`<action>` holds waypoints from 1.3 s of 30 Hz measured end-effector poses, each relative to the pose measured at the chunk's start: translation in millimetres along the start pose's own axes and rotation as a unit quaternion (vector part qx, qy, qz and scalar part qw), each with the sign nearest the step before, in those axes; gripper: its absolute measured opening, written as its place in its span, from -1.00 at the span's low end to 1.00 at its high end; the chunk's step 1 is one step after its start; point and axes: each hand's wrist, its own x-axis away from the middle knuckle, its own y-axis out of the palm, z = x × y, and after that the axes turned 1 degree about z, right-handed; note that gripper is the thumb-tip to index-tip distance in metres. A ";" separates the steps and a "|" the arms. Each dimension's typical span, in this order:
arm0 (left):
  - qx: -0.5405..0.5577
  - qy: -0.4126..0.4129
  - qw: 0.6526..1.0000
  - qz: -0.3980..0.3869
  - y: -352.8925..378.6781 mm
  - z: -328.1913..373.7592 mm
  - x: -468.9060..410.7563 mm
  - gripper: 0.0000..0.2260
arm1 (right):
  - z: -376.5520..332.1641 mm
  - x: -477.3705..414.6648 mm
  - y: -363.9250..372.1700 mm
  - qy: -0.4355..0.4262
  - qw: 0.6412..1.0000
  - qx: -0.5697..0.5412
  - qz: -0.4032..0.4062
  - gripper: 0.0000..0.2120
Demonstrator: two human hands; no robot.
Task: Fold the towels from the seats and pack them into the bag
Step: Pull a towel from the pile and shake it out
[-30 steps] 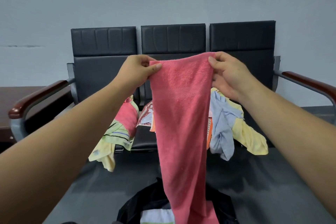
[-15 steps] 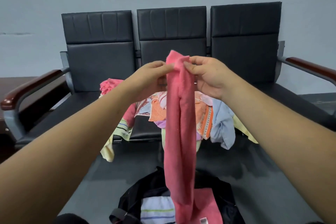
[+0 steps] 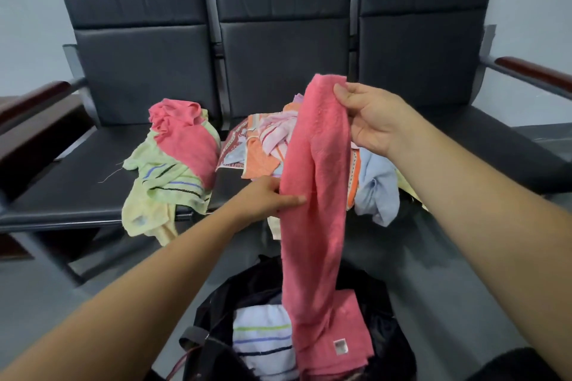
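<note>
Right hand (image 3: 376, 124) pinches the top of the pink towel (image 3: 312, 226); left hand (image 3: 266, 199) grips it mid-length, tail hanging into the bag (image 3: 216, 306) before the front edge of the seats (image 3: 77, 185). Advise: raise the midpoint, match edges, then lower.

Towels (image 3: 185, 145) lie on seats (image 3: 62, 182), bag (image 3: 257, 284) in front.

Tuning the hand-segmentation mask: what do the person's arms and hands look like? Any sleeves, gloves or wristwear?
The left forearm and right forearm are bare as far as the frame shows; no sleeve edge is in view. The left hand and right hand are ungloved. No watch, band or marking on either wrist, and no rings on the fingers that show.
</note>
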 end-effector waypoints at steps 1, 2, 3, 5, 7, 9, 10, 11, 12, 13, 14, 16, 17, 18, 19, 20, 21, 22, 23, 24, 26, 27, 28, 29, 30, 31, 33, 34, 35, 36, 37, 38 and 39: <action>0.024 -0.007 0.999 -0.027 3.6 -5.7 -1.4 -0.74 | 3.5 -2.5 -0.6 0.003 1.000 -0.002 0.001 -0.87; 0.051 -0.010 0.997 -0.049 7.5 -10.8 -1.7 -0.73 | 6.6 -5.9 -1.5 0.007 1.000 -0.007 0.005 -0.88; 0.088 -0.009 0.994 -0.067 11.0 -15.8 -1.5 -0.71 | 8.5 -8.9 -1.8 0.014 1.000 -0.016 0.010 -0.87; 0.205 -0.017 0.975 -0.078 16.8 -21.7 -0.8 -0.68 | 10.4 -14.2 -3.3 0.035 0.998 -0.046 0.028 -0.86; 0.334 -0.024 0.939 -0.075 20.7 -18.0 2.9 -0.66 | 13.9 -19.6 -8.6 0.069 0.992 -0.076 0.071 -0.85; 0.420 -0.034 0.904 -0.076 21.0 -10.9 3.3 -0.61 | 24.9 -24.4 -16.6 0.111 0.983 -0.091 0.118 -0.84; 0.460 -0.040 0.883 -0.080 20.8 -5.9 3.8 -0.61 | 32.8 -25.0 -20.5 0.134 0.978 -0.094 0.131 -0.81; 0.499 -0.041 0.861 -0.089 20.5 -1.6 4.2 -0.63 | 42.6 -24.6 -24.8 0.157 0.973 -0.090 0.141 -0.76; 0.532 -0.038 0.840 -0.097 20.6 2.0 3.8 -0.67 | 53.2 -22.3 -28.8 0.179 0.970 -0.080 0.144 -0.71; 0.558 -0.031 0.823 -0.101 21.2 5.2 3.8 -0.70 | 64.2 -18.7 -33.0 0.195 0.969 -0.072 0.137 -0.71; 0.577 -0.024 0.811 -0.095 21.6 6.5 2.5 -0.68 | 75.4 -14.9 -37.5 0.214 0.967 -0.067 0.122 -0.73; 0.599 -0.002 0.797 -0.075 20.0 9.1 0.4 -0.61 | 95.7 -6.7 -43.7 0.251 0.962 -0.063 0.087 -0.57; 0.609 0.008 0.791 -0.064 18.0 11.0 0.2 -0.61 | 103.0 -3.4 -45.8 0.263 0.961 -0.058 0.056 -0.45; 0.622 0.008 0.781 -0.055 15.0 14.3 0.8 -0.66 | 107.1 -1.1 -46.7 0.275 0.960 -0.056 0.018 -0.32; 0.631 0.010 0.774 -0.046 11.5 15.2 -0.1 -0.73 | 107.9 0.5 -46.8 0.285 0.957 -0.056 -0.028 -0.23; 0.632 0.014 0.774 -0.036 7.8 14.8 -1.6 -0.79 | 107.0 1.6 -47.4 0.289 0.953 -0.054 -0.071 -0.20; 0.623 0.018 0.782 -0.020 3.0 12.1 -4.0 -0.84 | 104.7 2.9 -47.3 0.290 0.950 -0.041 -0.110 -0.25; 0.615 0.020 0.788 -0.010 -1.2 11.7 -4.5 -0.86 | 103.0 4.8 -45.7 0.281 0.950 -0.012 -0.139 -0.35; 0.605 0.020 0.796 -0.010 -4.7 11.1 -5.0 -0.83 | 102.6 7.0 -43.9 0.267 0.951 0.017 -0.157 -0.48; 0.588 0.013 0.809 -0.012 -6.4 11.8 -4.9 -0.75 | 102.5 9.0 -42.6 0.249 0.954 0.034 -0.162 -0.56; 0.502 0.004 0.865 0.000 -9.1 11.5 -5.9 -0.59 | 101.1 12.8 -38.4 0.199 0.971 0.024 -0.130 -0.58; 0.439 0.001 0.898 0.015 -10.1 10.0 -5.1 -0.59 | 99.2 13.7 -35.7 0.171 0.979 0.006 -0.110 -0.61; 0.378 -0.004 0.926 0.004 -10.4 8.5 -2.4 -0.59 | 96.2 13.7 -32.8 0.142 0.986 -0.012 -0.088 -0.65; 0.323 -0.010 0.946 -0.032 -10.7 4.3 -1.0 -0.58 | 92.7 13.8 -30.6 0.118 0.990 -0.028 -0.067 -0.66; 0.278 -0.018 0.957 -0.078 -10.3 0.4 1.8 -0.58 | 89.6 13.3 -30.0 0.101 0.993 -0.042 -0.052 -0.64; 0.235 -0.027 0.966 -0.107 -9.4 -4.1 3.8 -0.59 | 87.1 12.6 -29.6 0.091 0.994 -0.054 -0.041 -0.59; 0.203 -0.031 0.973 -0.102 -7.2 -9.1 5.9 -0.64 | 84.5 11.4 -32.1 0.088 0.994 -0.063 -0.020 -0.51; 0.221 -0.030 0.971 -0.082 -6.7 -8.5 7.3 -0.64 | 83.6 11.7 -33.4 0.092 0.994 -0.057 -0.004 -0.52; 0.258 -0.034 0.964 -0.061 -6.9 -6.4 9.1 -0.64 | 83.1 12.1 -35.7 0.096 0.995 -0.037 0.012 -0.54; 0.297 -0.037 0.953 -0.045 -7.3 -2.8 11.5 -0.66 | 82.3 12.7 -37.7 0.100 0.995 0.003 0.030 -0.59; 0.332 -0.039 0.942 -0.033 -8.7 -1.1 12.6 -0.68 | 80.7 13.7 -39.7 0.104 0.993 0.043 0.037 -0.64; 0.363 -0.042 0.931 -0.023 -9.7 1.2 14.2 -0.70 | 79.3 14.6 -41.5 0.115 0.990 0.073 0.037 -0.67; 0.392 -0.045 0.919 -0.010 -10.6 2.2 14.7 -0.71 | 77.5 16.0 -41.6 0.133 0.988 0.071 0.020 -0.65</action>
